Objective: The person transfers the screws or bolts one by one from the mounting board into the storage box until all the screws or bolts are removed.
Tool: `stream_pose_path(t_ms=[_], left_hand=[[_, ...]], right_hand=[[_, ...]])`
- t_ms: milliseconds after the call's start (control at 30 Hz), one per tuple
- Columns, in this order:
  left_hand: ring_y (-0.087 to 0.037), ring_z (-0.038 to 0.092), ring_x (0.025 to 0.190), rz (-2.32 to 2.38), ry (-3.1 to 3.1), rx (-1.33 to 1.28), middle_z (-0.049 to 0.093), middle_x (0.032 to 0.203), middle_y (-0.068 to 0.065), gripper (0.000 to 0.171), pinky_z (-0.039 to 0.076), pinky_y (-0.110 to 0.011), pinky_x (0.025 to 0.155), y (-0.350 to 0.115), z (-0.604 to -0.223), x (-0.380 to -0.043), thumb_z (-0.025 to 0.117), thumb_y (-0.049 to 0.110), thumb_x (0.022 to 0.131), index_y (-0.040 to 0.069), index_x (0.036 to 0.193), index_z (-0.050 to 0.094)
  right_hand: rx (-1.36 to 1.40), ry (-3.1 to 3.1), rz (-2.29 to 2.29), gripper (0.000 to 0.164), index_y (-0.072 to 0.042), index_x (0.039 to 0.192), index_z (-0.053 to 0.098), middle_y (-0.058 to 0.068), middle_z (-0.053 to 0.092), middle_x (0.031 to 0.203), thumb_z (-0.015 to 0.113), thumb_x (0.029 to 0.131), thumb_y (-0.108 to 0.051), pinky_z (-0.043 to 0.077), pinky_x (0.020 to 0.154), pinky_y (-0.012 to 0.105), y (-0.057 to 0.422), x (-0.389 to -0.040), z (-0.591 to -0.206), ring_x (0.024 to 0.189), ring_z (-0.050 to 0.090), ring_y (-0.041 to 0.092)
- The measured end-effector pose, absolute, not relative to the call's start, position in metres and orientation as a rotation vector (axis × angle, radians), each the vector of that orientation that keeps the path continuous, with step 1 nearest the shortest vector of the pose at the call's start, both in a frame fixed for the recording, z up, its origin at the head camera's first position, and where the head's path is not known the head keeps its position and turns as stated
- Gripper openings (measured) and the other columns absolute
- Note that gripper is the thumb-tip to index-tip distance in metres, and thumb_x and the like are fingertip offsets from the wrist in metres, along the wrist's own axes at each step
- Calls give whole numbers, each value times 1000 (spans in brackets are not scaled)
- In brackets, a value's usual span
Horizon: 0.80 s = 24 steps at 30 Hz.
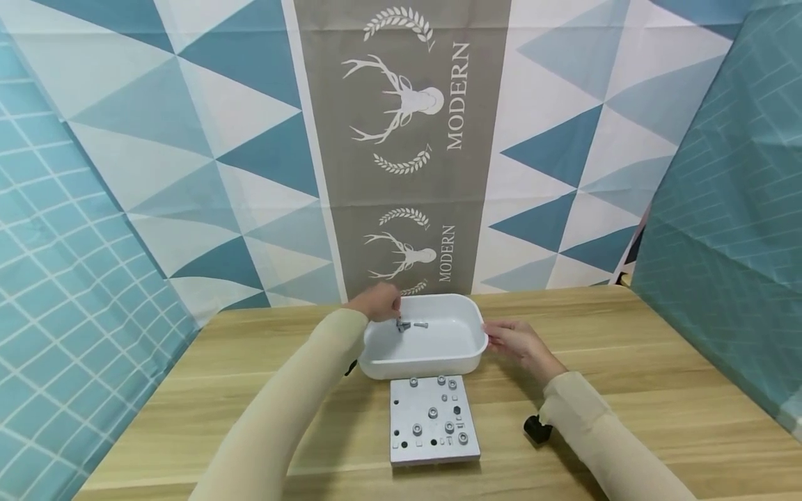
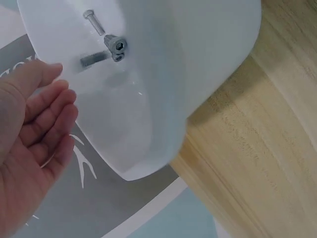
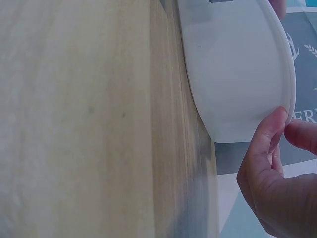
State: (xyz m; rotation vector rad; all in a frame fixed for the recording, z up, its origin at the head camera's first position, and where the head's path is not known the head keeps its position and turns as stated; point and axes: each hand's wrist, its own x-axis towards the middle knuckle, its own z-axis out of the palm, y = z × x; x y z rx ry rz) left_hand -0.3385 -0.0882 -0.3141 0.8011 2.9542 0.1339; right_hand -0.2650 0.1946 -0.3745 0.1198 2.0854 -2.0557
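Observation:
A white plastic tray (image 1: 432,341) stands on the table with several metal socket-head screws (image 1: 404,325) lying inside it. In the left wrist view one thin screw (image 2: 94,22) lies beside a thicker screw (image 2: 118,45), and a dark screw (image 2: 93,59) appears blurred. My left hand (image 1: 378,301) is over the tray's left end, its fingers loosely bent; no object shows between thumb and fingers (image 2: 47,111). At the other end, my right hand (image 1: 514,341) pinches the tray's rim between thumb and fingers (image 3: 270,131).
In front of the tray lies a silver metal block (image 1: 432,417) with holes and several screws set in it. A small black object (image 1: 537,429) is by the right sleeve. Behind the wooden table (image 1: 564,320) hangs a patterned cloth (image 1: 401,139).

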Motion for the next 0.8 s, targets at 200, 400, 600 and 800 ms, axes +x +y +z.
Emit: stream_pose_path(t_ms=[200,400,600,800], left_hand=[[-16,58,76,73,3015,753,68,87,-6,9,52,-31,75,-85,-306,-330,68,14,85,6,88,67],[-17,59,80,76,2992,765,67,91,-6,21,52,-32,78,-87,-310,-328,72,21,84,5,97,68],[-20,59,92,121,2931,806,66,99,-7,34,51,-34,85,-88,-308,-316,75,26,81,4,106,66],[-23,64,96,179,2908,886,70,103,-12,38,53,-36,89,-93,-304,-302,76,23,81,-1,108,66]], right_hand=[[84,2047,-2082,45,14,124,53,-1,68,80,64,90,-13,55,68,16,195,-264,-373,71,63,5],[146,2083,-2042,47,16,132,45,-3,68,80,58,94,-10,55,67,16,192,-267,-374,71,63,4],[168,2093,-2029,48,14,132,46,-2,68,82,59,94,-11,55,67,16,192,-266,-374,72,63,4],[171,2111,-2009,47,13,131,48,0,68,86,59,94,-12,56,70,18,193,-267,-375,73,63,5]])
